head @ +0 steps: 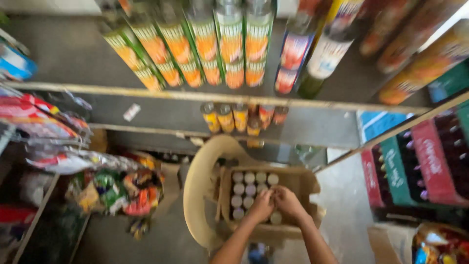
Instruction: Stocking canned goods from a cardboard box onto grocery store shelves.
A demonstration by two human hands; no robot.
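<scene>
While the head camera is looking steeply down, both hands are meeting low in the frame, just right of centre, inside an open cardboard box [307,182] that is sitting on the seat of a beige plastic chair [199,186]. The left hand [262,205] and the right hand [287,201] are curling together over one item in the box; motion blur is hiding what exactly they are pinching, so whether either hand is gripping it cannot be told. Rows of pale-lidded cans [246,189] are standing upright in the left half of the box, and one more lid is showing just below the hands. Judged from this arrangement, good handling is calling for a straight vertical lift, fingers closing around one can's rim without tipping its neighbours, and the box staying square on the seat. Orange-labelled bottles [195,49] are filling the shelf across the upper centre, small jars [244,117] are lining the shelf [146,93] below, snack packets [117,190] are hanging at left, and red and green crates [420,166] are stacking at right.
</scene>
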